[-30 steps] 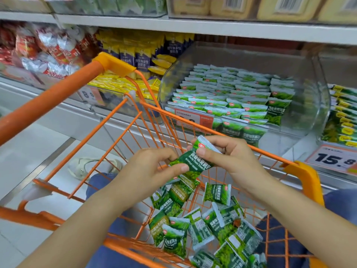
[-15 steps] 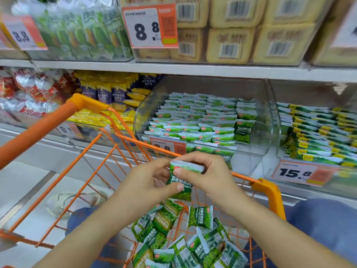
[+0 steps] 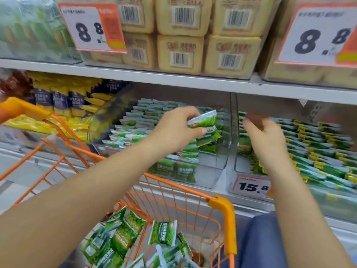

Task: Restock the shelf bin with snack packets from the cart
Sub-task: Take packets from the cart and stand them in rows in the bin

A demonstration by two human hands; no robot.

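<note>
Plainly, a green snack packet [image 3: 203, 119] is being pinched by the left hand [image 3: 176, 130] above the clear shelf bin [image 3: 225, 151] — already largely filled; the right hand [image 3: 267, 140] is being held apart, its grasp blurred, while many loose packets [image 3: 164, 232] are still lying in the cart [image 3: 222, 207].

The left hand [image 3: 173, 130] carried the green packet [image 3: 204, 119] from above the cart [image 3: 222, 206] up over the clear bin [image 3: 222, 163] at frame centre; the right hand [image 3: 264, 136] let go and moved right.
</note>
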